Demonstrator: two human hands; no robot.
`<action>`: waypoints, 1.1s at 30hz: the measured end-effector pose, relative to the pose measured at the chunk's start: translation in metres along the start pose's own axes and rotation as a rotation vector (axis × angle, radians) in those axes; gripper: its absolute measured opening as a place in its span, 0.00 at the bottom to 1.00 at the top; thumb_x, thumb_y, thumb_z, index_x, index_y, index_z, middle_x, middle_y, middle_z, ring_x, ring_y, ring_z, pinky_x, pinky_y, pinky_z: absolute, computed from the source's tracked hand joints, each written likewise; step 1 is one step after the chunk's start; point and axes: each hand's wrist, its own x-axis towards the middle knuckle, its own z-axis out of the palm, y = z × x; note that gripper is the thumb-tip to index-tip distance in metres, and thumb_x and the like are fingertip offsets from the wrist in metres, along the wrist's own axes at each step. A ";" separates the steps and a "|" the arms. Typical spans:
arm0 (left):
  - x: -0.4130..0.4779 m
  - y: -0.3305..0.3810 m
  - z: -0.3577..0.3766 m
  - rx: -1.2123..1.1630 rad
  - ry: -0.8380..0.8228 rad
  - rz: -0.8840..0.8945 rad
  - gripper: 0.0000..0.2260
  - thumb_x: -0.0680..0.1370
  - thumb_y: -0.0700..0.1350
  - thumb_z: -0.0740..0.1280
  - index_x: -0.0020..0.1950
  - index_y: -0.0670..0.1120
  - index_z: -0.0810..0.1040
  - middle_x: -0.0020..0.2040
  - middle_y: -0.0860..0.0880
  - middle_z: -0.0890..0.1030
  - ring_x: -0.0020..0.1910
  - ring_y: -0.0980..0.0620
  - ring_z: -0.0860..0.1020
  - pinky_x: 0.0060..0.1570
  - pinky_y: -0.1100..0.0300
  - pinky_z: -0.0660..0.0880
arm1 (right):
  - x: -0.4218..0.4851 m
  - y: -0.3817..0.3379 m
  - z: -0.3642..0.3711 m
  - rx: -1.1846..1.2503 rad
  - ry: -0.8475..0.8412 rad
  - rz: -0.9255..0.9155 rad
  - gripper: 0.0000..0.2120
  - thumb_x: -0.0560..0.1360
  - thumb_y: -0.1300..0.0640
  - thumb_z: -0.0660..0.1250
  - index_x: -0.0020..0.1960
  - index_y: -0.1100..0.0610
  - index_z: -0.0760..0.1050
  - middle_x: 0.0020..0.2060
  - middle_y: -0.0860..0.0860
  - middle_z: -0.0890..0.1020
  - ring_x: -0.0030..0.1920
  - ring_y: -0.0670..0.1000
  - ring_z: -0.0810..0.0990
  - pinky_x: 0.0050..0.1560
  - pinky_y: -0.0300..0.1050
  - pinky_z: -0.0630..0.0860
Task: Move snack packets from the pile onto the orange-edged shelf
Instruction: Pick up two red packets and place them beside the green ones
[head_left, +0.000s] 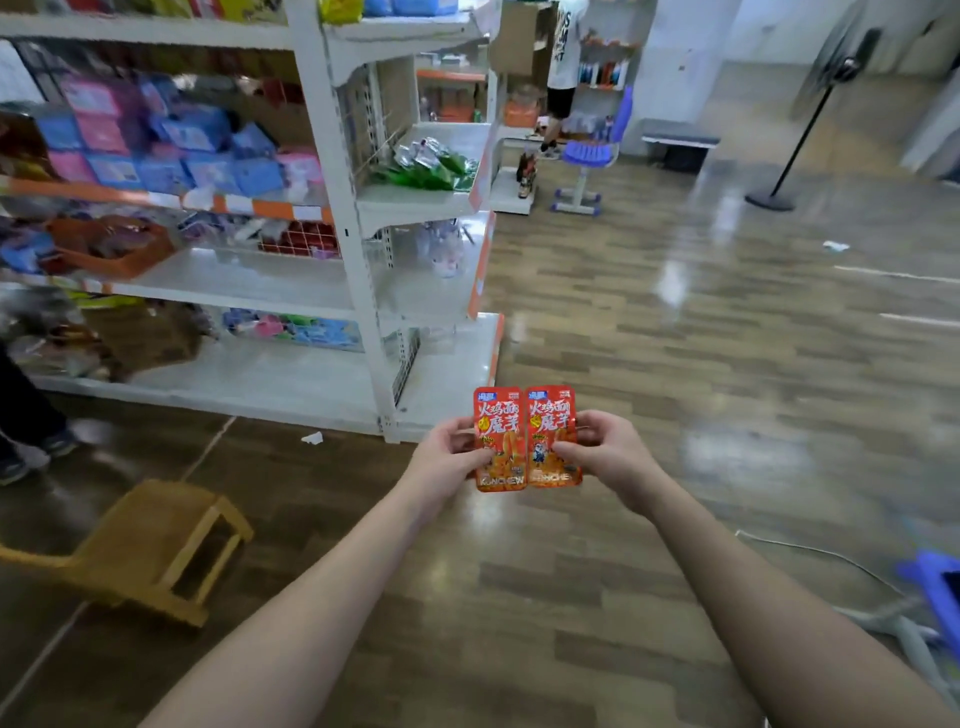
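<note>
Two red snack packets are held side by side, upright, in front of me over the wooden floor. My left hand (451, 453) pinches the left packet (500, 415) at its left edge. My right hand (602, 450) pinches the right packet (551, 410) at its right edge. The white shelving unit stands ahead on the left; its end bay has orange-edged shelves (482, 265), and one of them carries a heap of green packets (428, 169). No pile of snack packets is in view.
A small wooden stool (156, 545) lies tipped on the floor at lower left. A person's feet (31, 452) show at the left edge. Farther back stand a blue chair (592, 156), another person and a fan stand (774, 197). A blue object (935, 577) lies at right.
</note>
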 end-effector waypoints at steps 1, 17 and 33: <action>0.016 0.004 0.006 -0.005 -0.018 -0.004 0.18 0.77 0.33 0.71 0.66 0.43 0.74 0.58 0.43 0.83 0.56 0.47 0.83 0.56 0.50 0.81 | 0.013 -0.001 -0.007 0.005 0.011 0.002 0.15 0.73 0.66 0.74 0.59 0.60 0.77 0.49 0.56 0.86 0.50 0.55 0.86 0.44 0.48 0.83; 0.266 0.049 0.132 -0.081 0.028 -0.009 0.15 0.78 0.32 0.68 0.62 0.47 0.74 0.58 0.42 0.82 0.57 0.44 0.82 0.46 0.57 0.82 | 0.245 -0.011 -0.171 0.005 -0.015 0.008 0.13 0.73 0.68 0.73 0.56 0.58 0.77 0.48 0.58 0.85 0.48 0.56 0.85 0.40 0.45 0.80; 0.537 0.100 0.171 -0.097 0.109 0.017 0.14 0.78 0.33 0.69 0.60 0.47 0.75 0.57 0.42 0.82 0.54 0.48 0.82 0.42 0.61 0.81 | 0.517 -0.041 -0.252 -0.027 -0.048 0.027 0.12 0.75 0.67 0.72 0.55 0.58 0.76 0.48 0.58 0.85 0.47 0.54 0.85 0.40 0.45 0.81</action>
